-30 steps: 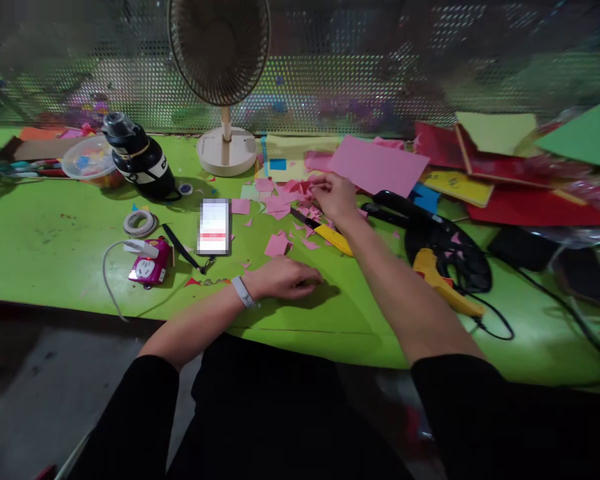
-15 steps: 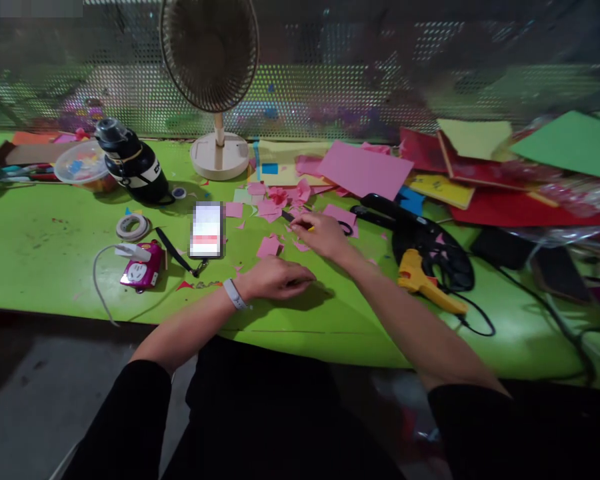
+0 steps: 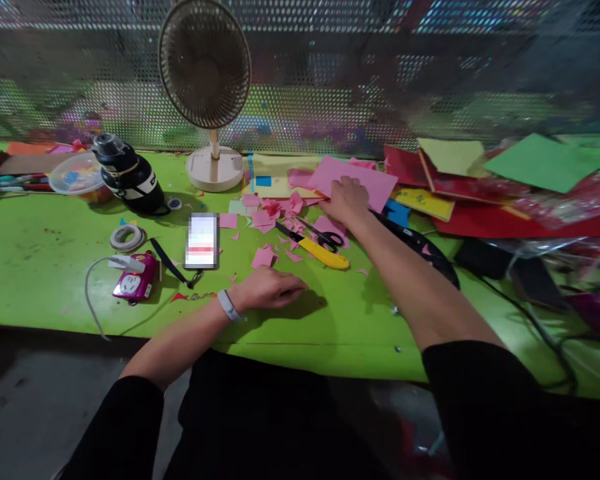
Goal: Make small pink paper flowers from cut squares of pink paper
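My right hand (image 3: 349,199) reaches out over a large pink paper sheet (image 3: 380,183), its fingers spread on the near left part. The sheet lies flat, and whether it is gripped does not show. Closer to me, a yellow-handled utility knife (image 3: 323,254) lies on the table beside black-handled scissors (image 3: 333,239). My left hand (image 3: 273,289) rests on the green tabletop, fingers curled in, with nothing seen in them. Just beyond it are a small pink paper piece (image 3: 264,257) and scattered scraps. Folded pink paper flowers (image 3: 273,209) sit in the middle.
Left stand a phone (image 3: 201,240), a purple power socket (image 3: 136,279), a tape roll (image 3: 127,237), a black bottle (image 3: 133,177) and a fan (image 3: 214,167). Red paper (image 3: 510,217) and other sheets pile up at right. My right forearm partly covers a black object (image 3: 430,250).
My right hand has let go of the utility knife, which now lies on the table, and has moved up and right onto the pink sheet. My left hand stays put.
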`<act>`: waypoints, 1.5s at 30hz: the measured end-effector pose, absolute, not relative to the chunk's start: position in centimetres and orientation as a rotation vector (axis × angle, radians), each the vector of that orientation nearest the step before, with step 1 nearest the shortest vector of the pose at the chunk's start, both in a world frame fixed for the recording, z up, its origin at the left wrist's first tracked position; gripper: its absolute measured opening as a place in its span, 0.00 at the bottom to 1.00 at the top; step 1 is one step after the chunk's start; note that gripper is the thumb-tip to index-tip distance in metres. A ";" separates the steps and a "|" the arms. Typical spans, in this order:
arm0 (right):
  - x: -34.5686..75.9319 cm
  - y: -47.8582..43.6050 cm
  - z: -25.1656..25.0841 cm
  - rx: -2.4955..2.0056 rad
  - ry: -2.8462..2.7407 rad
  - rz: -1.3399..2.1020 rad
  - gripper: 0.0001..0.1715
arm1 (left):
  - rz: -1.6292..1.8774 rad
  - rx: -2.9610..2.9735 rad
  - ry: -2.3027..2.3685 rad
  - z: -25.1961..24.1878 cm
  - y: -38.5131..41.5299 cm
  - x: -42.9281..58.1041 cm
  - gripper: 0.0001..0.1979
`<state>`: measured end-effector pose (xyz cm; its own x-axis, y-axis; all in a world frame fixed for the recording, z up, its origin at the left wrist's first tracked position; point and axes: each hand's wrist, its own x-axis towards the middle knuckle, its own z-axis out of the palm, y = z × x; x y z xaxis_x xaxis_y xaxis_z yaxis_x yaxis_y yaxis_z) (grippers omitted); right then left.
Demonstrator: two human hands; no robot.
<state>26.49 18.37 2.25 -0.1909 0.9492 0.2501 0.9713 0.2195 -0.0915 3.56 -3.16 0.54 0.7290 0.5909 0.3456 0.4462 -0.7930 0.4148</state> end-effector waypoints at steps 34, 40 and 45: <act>23.6 -10.2 3.6 -1.010 -2.562 0.240 0.21 | 0.985 2.143 1.178 7.0 -0.6 -0.2 0.25; 22.3 -10.4 0.5 -0.955 -2.605 0.304 0.18 | 0.263 2.177 0.837 10.2 -5.6 -0.3 0.34; 23.5 -10.1 1.0 -0.904 -2.565 0.431 0.17 | 0.135 2.295 0.955 6.7 -7.0 -0.9 0.15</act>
